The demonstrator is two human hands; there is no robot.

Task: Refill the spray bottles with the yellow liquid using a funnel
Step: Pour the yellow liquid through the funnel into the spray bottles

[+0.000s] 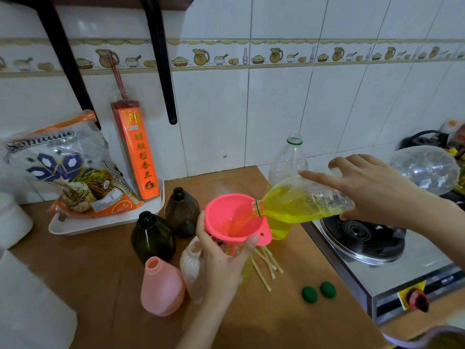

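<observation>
My left hand (224, 258) grips the pink funnel (234, 217) from below, thumb against its near rim and fingers curled round the far side of the cone, so the funnel stands upright over a clear spray bottle (245, 270) that my hand mostly hides; yellow shows through that bottle's wall beneath my palm. My right hand (372, 187) grasps a clear plastic bottle (302, 202) by its base end, fingers spread over the top and index finger extended along the wall. The bottle is tipped nearly horizontal, its green-ringed mouth resting just over the funnel's right rim. Yellow liquid (289, 210) pools along the lower side of the bottle and runs from the mouth into the funnel. Left of the funnel, on the brown counter (100, 268), stand two dark spray bottles (153, 238), uncapped, one behind the other. Nearer me stand a pink spray bottle (161, 288) and, just beside it, a pale bottle (192, 265) touching my left wrist. Pale dip tubes (264, 268) lie fanned out on the counter under the funnel's right side. Two green caps (318, 292) lie side by side further right. An empty clear bottle (288, 159) stands upright by the tiled wall, behind the tipped one. A gas stove (364, 248) sits at the counter's right edge.
</observation>
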